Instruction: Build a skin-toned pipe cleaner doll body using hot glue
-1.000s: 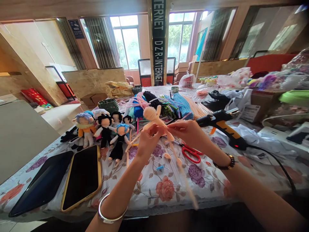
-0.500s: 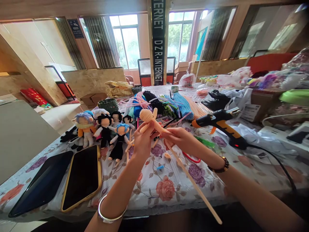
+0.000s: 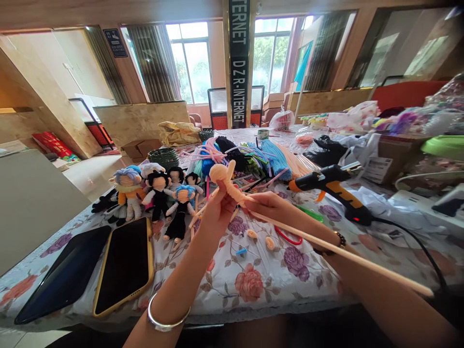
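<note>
A peach doll figure (image 3: 219, 173) with a round head is pinched in my left hand (image 3: 219, 203), at its upper body. My right hand (image 3: 266, 205) is closed at the figure's lower end, on a peach fuzzy stem (image 3: 348, 251). The stem's long free end runs over my right forearm toward the lower right. On the flowered cloth below lie two small peach coils (image 3: 270, 242) and a short blue piece (image 3: 241, 252). Some fingertips are hidden behind the figure.
Finished dolls (image 3: 158, 188) and two dark-screened devices (image 3: 125, 266) are at the left. A black and orange glue gun (image 3: 337, 193) lies right, its cord trailing. Bundles of coloured stems (image 3: 273, 157) lie behind my hands.
The stem's free end has swung right and up, from below my hands to across my right forearm. The second peach coil now shows fully. My hands have shifted slightly.
</note>
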Demonstrator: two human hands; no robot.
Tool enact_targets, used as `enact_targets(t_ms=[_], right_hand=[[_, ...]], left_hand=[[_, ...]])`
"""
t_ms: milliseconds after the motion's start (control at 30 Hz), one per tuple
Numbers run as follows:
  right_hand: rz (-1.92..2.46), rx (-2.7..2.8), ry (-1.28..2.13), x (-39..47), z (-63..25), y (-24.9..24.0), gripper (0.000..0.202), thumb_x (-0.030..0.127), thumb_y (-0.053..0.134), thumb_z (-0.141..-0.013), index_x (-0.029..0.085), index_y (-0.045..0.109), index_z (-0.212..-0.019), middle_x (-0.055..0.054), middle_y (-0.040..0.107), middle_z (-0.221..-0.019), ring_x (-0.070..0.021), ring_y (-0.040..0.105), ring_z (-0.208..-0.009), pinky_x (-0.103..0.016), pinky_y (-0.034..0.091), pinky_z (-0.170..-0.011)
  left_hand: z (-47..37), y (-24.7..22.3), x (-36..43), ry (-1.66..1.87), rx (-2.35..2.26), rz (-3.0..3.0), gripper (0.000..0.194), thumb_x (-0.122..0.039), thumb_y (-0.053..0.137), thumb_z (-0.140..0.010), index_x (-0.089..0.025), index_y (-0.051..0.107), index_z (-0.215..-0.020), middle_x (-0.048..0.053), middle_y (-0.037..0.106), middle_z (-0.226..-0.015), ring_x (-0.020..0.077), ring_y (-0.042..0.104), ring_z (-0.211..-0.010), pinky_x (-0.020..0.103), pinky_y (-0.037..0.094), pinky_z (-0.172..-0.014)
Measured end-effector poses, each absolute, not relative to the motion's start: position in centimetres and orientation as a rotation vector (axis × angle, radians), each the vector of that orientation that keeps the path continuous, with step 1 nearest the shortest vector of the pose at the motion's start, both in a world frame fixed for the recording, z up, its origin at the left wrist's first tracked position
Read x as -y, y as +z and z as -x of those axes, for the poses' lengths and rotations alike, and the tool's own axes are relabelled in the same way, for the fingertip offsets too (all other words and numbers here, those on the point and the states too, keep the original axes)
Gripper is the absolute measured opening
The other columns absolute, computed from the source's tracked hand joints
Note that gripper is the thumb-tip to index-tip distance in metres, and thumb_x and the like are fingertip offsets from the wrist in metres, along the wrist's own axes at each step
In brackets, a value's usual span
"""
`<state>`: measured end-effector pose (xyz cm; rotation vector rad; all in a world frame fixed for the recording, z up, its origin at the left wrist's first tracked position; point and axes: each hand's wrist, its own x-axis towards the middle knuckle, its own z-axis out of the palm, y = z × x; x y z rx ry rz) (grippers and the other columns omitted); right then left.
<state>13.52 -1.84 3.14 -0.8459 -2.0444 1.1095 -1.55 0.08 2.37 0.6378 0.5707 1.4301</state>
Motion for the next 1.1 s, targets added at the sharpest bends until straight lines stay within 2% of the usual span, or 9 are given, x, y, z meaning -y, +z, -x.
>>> enact_targets(t_ms=[133, 267, 367, 467, 567, 633, 733, 900, 1100], right_hand=[[0.796, 2.038, 1.235, 1.9, -13.6, 3.4, 0.045, 0.058, 0.041, -0.084, 0.017, 0.040, -0.065, 0.004, 0.029, -0.060, -0.0066, 0.024, -0.053, -0.023, 0.019, -0.046], [0.831, 1.960, 1.240, 1.6, -13.9, 3.1, 0.044, 0.056, 0.042, -0.085, 0.017, 0.041, -0.065, 0.005, 0.029, -0.059, -0.0068, 0.024, -0.053, -0.025, 0.019, -0.047], [0.833, 1.847, 1.351, 1.7, -14.3, 3.1, 0.041, 0.054, 0.047, -0.084, 0.017, 0.044, -0.066, 0.005, 0.031, -0.061, -0.0071, 0.024, -0.054, -0.025, 0.019, -0.049], [0.816, 1.766, 1.474, 1.7, -14.4, 3.1, 0.040, 0.053, 0.049, -0.083, 0.016, 0.047, -0.066, 0.005, 0.034, -0.060, -0.0067, 0.024, -0.053, -0.024, 0.020, -0.048], [0.778, 1.691, 1.519, 1.3, -14.5, 2.8, 0.040, 0.051, 0.047, -0.085, 0.015, 0.054, -0.070, 0.003, 0.043, -0.060, -0.0062, 0.033, -0.052, -0.022, 0.026, -0.048], [0.778, 1.604, 1.513, 0.8, -14.6, 2.5, 0.038, 0.050, 0.048, -0.085, 0.014, 0.060, -0.081, 0.001, 0.054, -0.068, -0.0069, 0.044, -0.055, -0.020, 0.035, -0.053], [0.784, 1.492, 1.449, 0.3, -14.9, 2.2, 0.034, 0.045, 0.059, -0.079, 0.018, 0.061, -0.099, -0.002, 0.064, -0.085, -0.0094, 0.057, -0.066, -0.023, 0.045, -0.063], [0.734, 1.628, 1.346, 0.6, -15.0, 3.0, 0.040, 0.033, 0.069, -0.072, 0.020, 0.061, -0.109, -0.006, 0.066, -0.104, -0.0141, 0.061, -0.090, -0.025, 0.048, -0.077], [0.950, 1.671, 0.879, 0.9, -14.4, 2.9, 0.032, 0.038, 0.068, -0.071, 0.016, 0.069, -0.093, -0.007, 0.070, -0.090, -0.0189, 0.064, -0.080, -0.027, 0.049, -0.064]], left_hand=[[1.7, 2.6, 0.0, 1.394, -0.602, -0.670, 0.021, -0.033, 0.071, -0.069, -0.015, 0.061, -0.065, -0.002, 0.062, -0.061, 0.0075, 0.059, -0.057, 0.017, 0.050, -0.059], [1.6, 2.4, 0.1, 1.434, -0.579, -0.776, 0.026, -0.035, 0.078, -0.060, -0.015, 0.064, -0.071, 0.000, 0.065, -0.069, 0.0096, 0.062, -0.065, 0.020, 0.051, -0.064], [1.3, 2.3, 0.5, 1.401, -0.600, -0.885, 0.030, -0.029, 0.081, -0.054, -0.014, 0.067, -0.076, 0.002, 0.068, -0.077, 0.0107, 0.061, -0.066, 0.022, 0.049, -0.060], [1.0, 2.4, 0.9, 1.412, -0.691, -0.935, 0.027, -0.023, 0.080, -0.053, -0.013, 0.068, -0.076, 0.001, 0.068, -0.072, 0.0099, 0.061, -0.063, 0.022, 0.048, -0.062], [0.9, 2.5, 1.0, 1.499, -0.763, -0.895, 0.025, -0.021, 0.080, -0.053, -0.012, 0.067, -0.073, 0.000, 0.066, -0.068, 0.0103, 0.062, -0.065, 0.024, 0.050, -0.068], [1.0, 2.4, 0.8, 1.559, -0.770, -0.838, 0.025, -0.020, 0.080, -0.052, -0.012, 0.066, -0.071, 0.000, 0.066, -0.068, 0.0114, 0.064, -0.070, 0.025, 0.052, -0.072], [1.1, 2.2, 0.5, 1.614, -0.723, -0.784, 0.026, -0.021, 0.080, -0.052, -0.013, 0.063, -0.070, -0.001, 0.067, -0.070, 0.0148, 0.066, -0.078, 0.030, 0.053, -0.077], [1.4, 1.7, -0.1, 1.645, -0.674, -0.743, 0.030, -0.023, 0.081, -0.053, -0.015, 0.060, -0.073, 0.001, 0.069, -0.073, 0.0184, 0.067, -0.082, 0.035, 0.054, -0.078], [1.1, 1.9, 0.2, 1.694, -0.689, -0.742, 0.035, -0.017, 0.082, -0.045, -0.014, 0.060, -0.072, -0.001, 0.068, -0.066, 0.0142, 0.066, -0.072, 0.031, 0.055, -0.075]])
